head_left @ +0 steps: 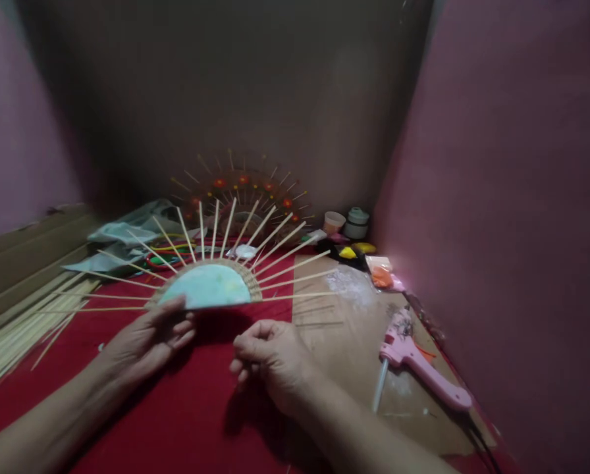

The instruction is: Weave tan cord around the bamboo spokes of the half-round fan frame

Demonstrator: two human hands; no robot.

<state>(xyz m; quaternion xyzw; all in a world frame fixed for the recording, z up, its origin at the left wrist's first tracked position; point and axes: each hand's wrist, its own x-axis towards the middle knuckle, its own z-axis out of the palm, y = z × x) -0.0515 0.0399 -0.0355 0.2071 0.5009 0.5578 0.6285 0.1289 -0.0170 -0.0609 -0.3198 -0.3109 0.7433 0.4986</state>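
A half-round craft piece with a pale turquoise face [211, 284] and thin wooden sticks fanning out from its curved rim is tilted above the red cloth. My left hand [149, 339] grips its straight lower edge, thumb on the face and fingers curled beneath. To the right and a little below, apart from the piece, my right hand [270, 355] is closed in a pinch. What lies between those fingertips, if anything, is too small to make out. A pink glue gun [413, 362] with a glue stick in its back lies right of my right hand.
Red cloth [196, 408] covers the table, with a brown board [339, 368] on its right. Long pale sticks [23, 329] lie at the left. Behind stand a flower-trimmed fan piece [243, 181], a cup [333, 222] and a lidded jar [357, 224]. Walls close in both sides.
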